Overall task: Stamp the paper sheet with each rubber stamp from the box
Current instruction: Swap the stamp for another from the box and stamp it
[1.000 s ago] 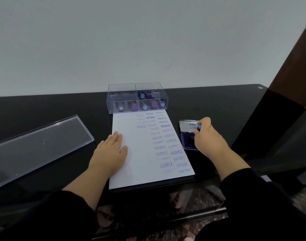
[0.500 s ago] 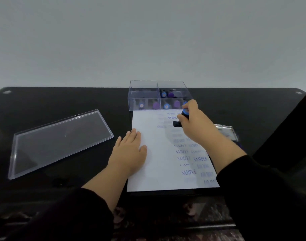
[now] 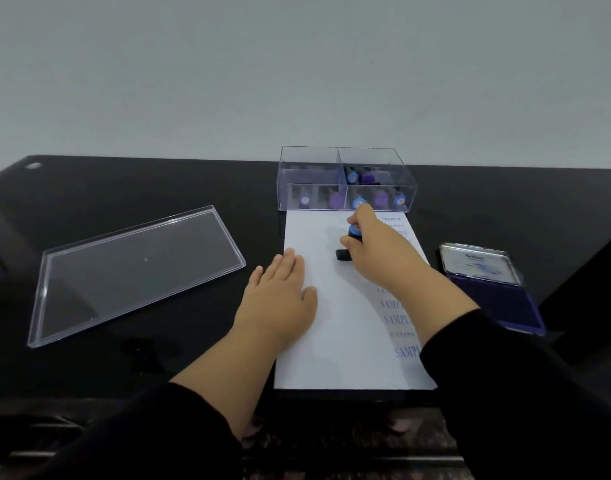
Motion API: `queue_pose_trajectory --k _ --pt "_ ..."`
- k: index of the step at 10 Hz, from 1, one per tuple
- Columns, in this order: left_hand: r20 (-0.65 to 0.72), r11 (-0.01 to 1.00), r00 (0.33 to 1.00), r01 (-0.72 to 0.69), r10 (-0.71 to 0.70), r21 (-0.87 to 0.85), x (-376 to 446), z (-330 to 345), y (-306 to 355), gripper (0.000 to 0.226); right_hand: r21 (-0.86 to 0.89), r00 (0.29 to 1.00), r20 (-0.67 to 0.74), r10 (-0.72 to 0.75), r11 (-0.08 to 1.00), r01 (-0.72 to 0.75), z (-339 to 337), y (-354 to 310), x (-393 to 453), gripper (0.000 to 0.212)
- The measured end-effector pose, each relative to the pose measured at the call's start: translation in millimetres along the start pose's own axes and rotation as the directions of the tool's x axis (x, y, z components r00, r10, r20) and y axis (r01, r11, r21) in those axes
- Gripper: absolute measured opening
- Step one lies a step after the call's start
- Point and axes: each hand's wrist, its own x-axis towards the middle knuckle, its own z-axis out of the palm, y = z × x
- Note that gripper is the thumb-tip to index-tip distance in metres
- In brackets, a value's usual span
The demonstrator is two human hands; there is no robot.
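Now your right hand (image 3: 377, 247) sits lower on the paper sheet (image 3: 335, 327) than it did half a second ago: it grips a rubber stamp (image 3: 349, 245) by its blue-topped handle, and the stamp's black base meets the sheet's upper middle, where before it was up near the box. A second ago that hand was off the sheet, at the ink pad (image 3: 487, 289). Your left hand (image 3: 280, 299) has not shifted; it lies flat, fingers straight and together, pressing the sheet's left edge with the thumb spread onto the paper. Count one sheet, one stamp in hand, one ink pad with its lid folded back, one clear box (image 3: 345, 178) and one clear lid (image 3: 131, 271). The box has two compartments, and both show blue and purple stamp tops through the wall: about seven, though reflections in the plastic blur the count. The box's front wall touches the sheet's far edge. Blue printed words run down the sheet's right side, partly hidden by your right forearm; several read SAMPLE. The sheet's left half is unprinted. The ink pad lies right of the sheet, apart from it, and the lid lies well to the sheet's left at an angle. The sheet's near edge lies close to the near rim of the black table (image 3: 158, 188), while bare tabletop stretches between sheet and lid and beyond the box toward the wall.
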Motion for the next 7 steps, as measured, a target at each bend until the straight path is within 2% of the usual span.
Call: queue_pose_trajectory --k 2,4,5,7 --pt "0.007 1.0 1.0 0.002 -0.002 0.004 -0.6 -0.6 0.2 0.057 -0.032 1.0 -0.019 0.014 0.999 -0.014 1.6 1.9 3.1 0.032" --pt "0.005 1.0 1.0 -0.001 0.0 0.007 -1.0 -1.0 0.1 0.057 -0.082 0.999 -0.027 0.03 0.996 -0.032 11.5 3.9 8.1 0.012" --pt "0.007 1.0 1.0 0.003 -0.003 0.008 -1.4 -1.0 0.5 0.057 -0.157 1.0 -0.025 0.007 0.987 -0.011 14.3 4.8 6.6 0.01" --pt "0.003 1.0 1.0 0.005 -0.005 -0.005 -2.7 -1.1 0.7 0.057 -0.16 0.999 0.015 0.032 0.987 -0.029 12.8 2.7 11.7 0.008"
